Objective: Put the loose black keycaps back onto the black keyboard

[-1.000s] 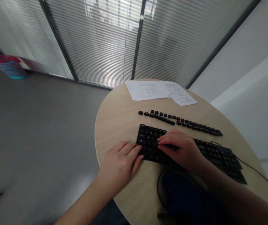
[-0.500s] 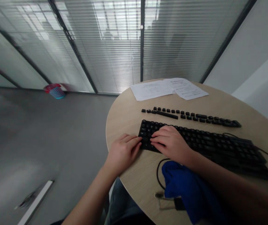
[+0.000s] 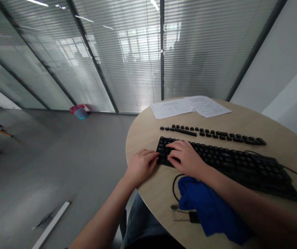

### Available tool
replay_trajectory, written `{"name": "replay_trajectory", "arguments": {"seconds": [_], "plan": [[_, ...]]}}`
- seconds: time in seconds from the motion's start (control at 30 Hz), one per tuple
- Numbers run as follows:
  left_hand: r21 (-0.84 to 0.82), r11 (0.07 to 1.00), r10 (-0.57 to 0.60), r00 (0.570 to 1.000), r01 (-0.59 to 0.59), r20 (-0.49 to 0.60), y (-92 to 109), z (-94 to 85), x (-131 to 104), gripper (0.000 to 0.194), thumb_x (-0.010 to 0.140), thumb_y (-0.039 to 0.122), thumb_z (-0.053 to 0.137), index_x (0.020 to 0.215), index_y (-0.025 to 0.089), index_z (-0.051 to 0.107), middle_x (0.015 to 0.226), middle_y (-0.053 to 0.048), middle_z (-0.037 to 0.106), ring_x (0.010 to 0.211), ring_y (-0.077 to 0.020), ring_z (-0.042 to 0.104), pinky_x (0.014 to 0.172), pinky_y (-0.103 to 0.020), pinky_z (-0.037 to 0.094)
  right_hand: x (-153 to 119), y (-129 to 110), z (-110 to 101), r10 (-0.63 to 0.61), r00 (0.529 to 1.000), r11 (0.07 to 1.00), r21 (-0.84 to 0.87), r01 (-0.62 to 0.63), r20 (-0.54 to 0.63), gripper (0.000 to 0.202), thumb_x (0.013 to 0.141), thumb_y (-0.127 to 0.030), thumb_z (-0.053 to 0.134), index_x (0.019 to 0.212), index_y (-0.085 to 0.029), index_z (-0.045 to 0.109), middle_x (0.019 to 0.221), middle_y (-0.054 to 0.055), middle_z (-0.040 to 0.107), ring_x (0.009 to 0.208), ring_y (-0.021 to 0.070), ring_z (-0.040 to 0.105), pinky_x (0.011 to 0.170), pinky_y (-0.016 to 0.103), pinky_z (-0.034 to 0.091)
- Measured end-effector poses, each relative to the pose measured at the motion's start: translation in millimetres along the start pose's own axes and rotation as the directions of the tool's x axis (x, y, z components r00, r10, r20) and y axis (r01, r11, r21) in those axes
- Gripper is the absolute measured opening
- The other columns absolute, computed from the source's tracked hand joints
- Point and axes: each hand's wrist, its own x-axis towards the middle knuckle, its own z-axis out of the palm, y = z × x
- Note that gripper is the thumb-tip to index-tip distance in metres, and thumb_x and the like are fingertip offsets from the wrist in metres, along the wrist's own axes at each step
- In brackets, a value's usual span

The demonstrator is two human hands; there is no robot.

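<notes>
A black keyboard (image 3: pixel 223 156) lies at a slant across the round table, its far right part showing a dark, flat area. At its left end, my left hand (image 3: pixel 143 164) has fingers and thumb closed together on the edge. My right hand (image 3: pixel 186 155) rests over the keys just beside it, index finger stretched out, thumb and other fingers bent and apart; no held thing shows under them. Loose black keycaps (image 3: pixel 207 132) stand in two rows beyond the keyboard, with a long bar-shaped keycap (image 3: pixel 186 131) among them. My right palm hides some keys.
White printed sheets (image 3: pixel 173 108) lie at the far side of the wooden table (image 3: pixel 143 128). A blue cloth (image 3: pixel 203 202) sits under my right forearm, near a black cable (image 3: pixel 173 188). On the floor are a red and blue basket (image 3: pixel 80 112) and a white strip (image 3: pixel 51 224).
The view has shifted left and up, showing more floor and a shoe at far left. My right index finger has stretched forward, away from the other fingers. My left hand stays on the keyboard's edge.
</notes>
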Motion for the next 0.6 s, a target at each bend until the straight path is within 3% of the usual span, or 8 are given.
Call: {"name": "replay_trajectory", "arguments": {"seconds": [0.17,0.3,0.6], "plan": [[0.017,0.996,-0.09,0.995,0.09,-0.046,1.5,-2.2,-0.3,0.018,0.097,0.019,0.06,0.109,0.018,0.074,0.103,-0.006,0.079,0.092,-0.0234,0.07,0.085,-0.04,0.059,-3.0,-1.6,0.3,-0.024,0.999,1.0,-0.015,0.023,-0.03,0.022,0.094,-0.024,0.066,0.114,-0.022,0.075,0.137,0.01,0.062,0.126,0.0293,0.054,0.106,0.052,0.045],[0.059,0.99,-0.127,0.992,0.128,-0.014,2.4,-1.8,1.3,0.015,0.096,0.02,0.061,0.102,0.018,0.075,0.102,-0.006,0.079,0.093,-0.0242,0.071,0.086,-0.041,0.059,-3.7,-1.6,0.2,-0.04,0.999,0.998,-0.052,0.04,-0.001,0.021,0.095,-0.026,0.066,0.112,-0.024,0.077,0.14,0.009,0.061,0.128,0.0311,0.054,0.105,0.053,0.047],[0.062,0.993,-0.101,0.995,0.1,0.019,4.2,-3.0,2.1,0.02,0.098,0.022,0.057,0.107,0.018,0.074,0.107,-0.008,0.078,0.095,-0.0249,0.07,0.087,-0.042,0.06,-1.5,-5.8,-2.2,-0.053,0.998,0.995,-0.081,0.055,0.025,0.018,0.095,-0.024,0.065,0.108,-0.021,0.077,0.144,0.011,0.058,0.131,0.0317,0.053,0.107,0.054,0.047]]}}
